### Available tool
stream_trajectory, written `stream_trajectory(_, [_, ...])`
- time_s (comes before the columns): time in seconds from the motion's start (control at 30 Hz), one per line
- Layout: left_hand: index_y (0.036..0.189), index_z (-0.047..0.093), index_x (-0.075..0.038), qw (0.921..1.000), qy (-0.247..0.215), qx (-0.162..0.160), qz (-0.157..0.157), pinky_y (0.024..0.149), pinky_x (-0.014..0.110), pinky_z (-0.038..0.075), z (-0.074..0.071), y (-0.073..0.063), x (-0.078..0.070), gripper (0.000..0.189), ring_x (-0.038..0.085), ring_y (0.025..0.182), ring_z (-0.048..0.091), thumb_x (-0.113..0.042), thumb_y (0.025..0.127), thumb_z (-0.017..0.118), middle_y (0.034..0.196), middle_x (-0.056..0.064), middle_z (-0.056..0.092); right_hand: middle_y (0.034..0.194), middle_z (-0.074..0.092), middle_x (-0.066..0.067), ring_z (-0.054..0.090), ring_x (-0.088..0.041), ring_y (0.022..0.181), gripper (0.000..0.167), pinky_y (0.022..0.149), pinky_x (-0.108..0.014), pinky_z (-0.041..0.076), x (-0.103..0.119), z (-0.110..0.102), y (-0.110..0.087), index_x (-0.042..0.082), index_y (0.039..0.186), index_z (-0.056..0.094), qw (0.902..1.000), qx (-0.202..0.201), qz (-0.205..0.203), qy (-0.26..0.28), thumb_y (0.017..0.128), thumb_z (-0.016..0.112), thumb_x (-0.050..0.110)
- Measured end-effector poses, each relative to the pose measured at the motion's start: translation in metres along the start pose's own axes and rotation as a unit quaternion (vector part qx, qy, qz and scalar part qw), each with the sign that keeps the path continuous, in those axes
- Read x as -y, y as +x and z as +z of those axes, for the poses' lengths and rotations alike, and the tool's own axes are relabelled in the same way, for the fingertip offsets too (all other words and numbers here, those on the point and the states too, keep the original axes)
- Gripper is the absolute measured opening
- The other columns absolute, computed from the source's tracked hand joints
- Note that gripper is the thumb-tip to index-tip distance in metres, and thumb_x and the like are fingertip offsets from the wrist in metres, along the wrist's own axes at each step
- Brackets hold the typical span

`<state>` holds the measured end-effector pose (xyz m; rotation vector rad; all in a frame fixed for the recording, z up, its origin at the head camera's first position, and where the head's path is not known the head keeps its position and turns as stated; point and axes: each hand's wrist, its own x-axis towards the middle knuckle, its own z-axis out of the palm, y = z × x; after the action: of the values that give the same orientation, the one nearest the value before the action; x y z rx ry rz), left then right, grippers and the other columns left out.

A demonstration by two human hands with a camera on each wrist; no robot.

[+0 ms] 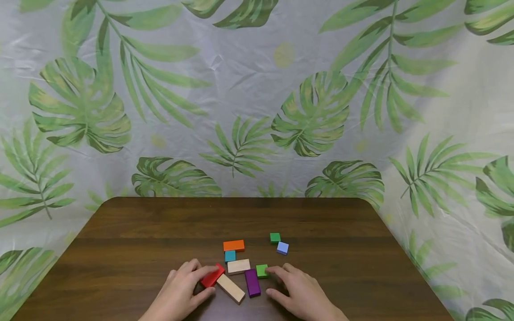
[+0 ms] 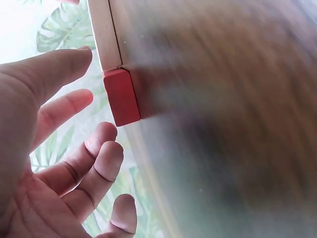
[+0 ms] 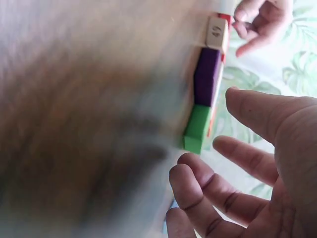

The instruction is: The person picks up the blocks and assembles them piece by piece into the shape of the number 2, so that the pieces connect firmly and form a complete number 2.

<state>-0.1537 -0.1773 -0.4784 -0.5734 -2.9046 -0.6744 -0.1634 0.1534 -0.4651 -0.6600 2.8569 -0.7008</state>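
Note:
My left hand (image 1: 181, 285) hovers at the red block (image 1: 210, 277), its index fingertip overlapping the block's top in the head view. Whether it touches is unclear; in the left wrist view the thumb and fingers are loosely bent around empty space beside the red block (image 2: 122, 97). A long plain wooden block (image 1: 230, 288) meets the red one at an angle. On the other side, my right hand (image 1: 300, 289) has its index fingertip by the light green block (image 1: 262, 271), thumb spread apart. Between the hands stands a purple block (image 1: 252, 283), close to the light green one.
Behind these lie a second wooden block (image 1: 238, 266), a teal block (image 1: 230, 256) and an orange block (image 1: 234, 245). Farther right, a dark green block (image 1: 275, 238) and a light blue block (image 1: 283, 248) sit on the brown table (image 1: 160, 223). A leaf-patterned cloth (image 1: 249, 98) hangs behind.

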Motion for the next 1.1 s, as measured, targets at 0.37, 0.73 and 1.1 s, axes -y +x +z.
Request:
stream_trajectory(0.37, [0.135, 0.073, -0.035, 0.9993, -0.017, 0.034, 0.004, 0.069, 0.035, 0.029, 0.003, 0.002, 0.001, 0.047, 0.001, 0.081, 0.041, -0.034, 0.090, 0.088, 0.092, -0.012, 0.049, 0.095, 0.056, 0.012, 0.044, 0.001, 0.073, 0.046, 0.060, -0.025, 0.038, 0.004, 0.011, 0.000, 0.028, 0.141, 0.068, 0.9994, 0.003, -0.035, 0.002, 0.100, 0.075, 0.046])
stream_trajectory(0.73, [0.128, 0.077, -0.037, 0.9990, -0.008, 0.042, -0.010, 0.069, 0.035, 0.025, 0.006, 0.003, 0.000, 0.041, 0.004, 0.077, 0.036, -0.034, 0.089, 0.088, 0.088, -0.010, 0.043, 0.099, 0.052, 0.011, 0.044, -0.002, 0.078, 0.046, 0.063, -0.025, 0.038, 0.005, 0.015, 0.002, 0.036, 0.145, 0.067, 0.9988, 0.029, -0.039, -0.004, 0.101, 0.074, 0.045])
stream_trajectory(1.1, [0.115, 0.080, -0.038, 0.9999, -0.012, 0.006, 0.003, 0.067, 0.030, 0.026, 0.004, 0.002, 0.001, 0.030, 0.000, 0.078, 0.038, -0.031, 0.088, 0.090, 0.087, -0.014, 0.046, 0.099, 0.052, 0.011, 0.044, -0.003, 0.078, 0.042, 0.064, -0.025, 0.039, 0.008, 0.014, 0.005, 0.036, 0.142, 0.069, 0.9989, 0.034, -0.032, -0.002, 0.101, 0.074, 0.044])
